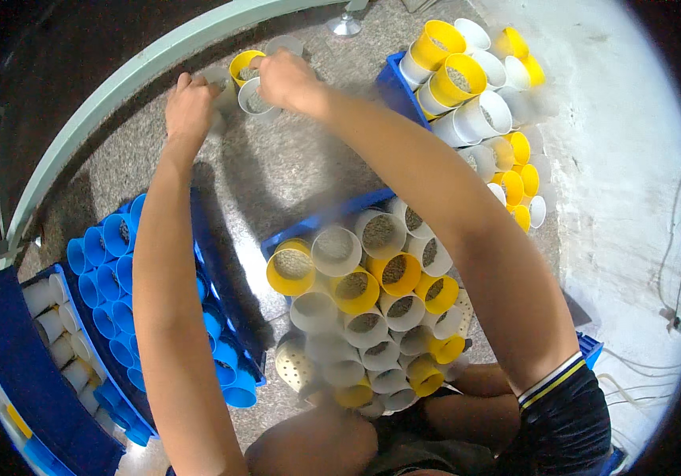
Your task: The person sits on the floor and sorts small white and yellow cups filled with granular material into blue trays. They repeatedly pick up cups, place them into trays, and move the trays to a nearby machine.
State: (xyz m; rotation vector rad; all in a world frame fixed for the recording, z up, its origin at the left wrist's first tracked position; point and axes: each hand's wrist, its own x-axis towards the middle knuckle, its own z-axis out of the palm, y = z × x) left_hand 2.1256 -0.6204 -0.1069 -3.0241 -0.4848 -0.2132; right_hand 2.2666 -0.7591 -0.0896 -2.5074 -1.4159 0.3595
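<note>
At the far side of the floor, my left hand (187, 109) curls its fingers around the side of a cloudy translucent plastic cup (220, 82). Just right of it, my right hand (283, 78) is closed over the rims of a small group of cups. Its fingertips touch a yellow cup (236, 63) and lie at the edge of a white cup (250, 101); both hold grey granules. Another translucent cup (286, 44) stands behind that hand. Which rims the fingers pinch is partly hidden.
Between my legs a blue crate (332, 211) is packed with white and yellow cups of granules. Blue cups (106, 282) fill a crate at left, beside white ones. More cups (479, 115) are piled at right along the white wall (610, 159). A curved pale metal rail (86, 119) borders the floor.
</note>
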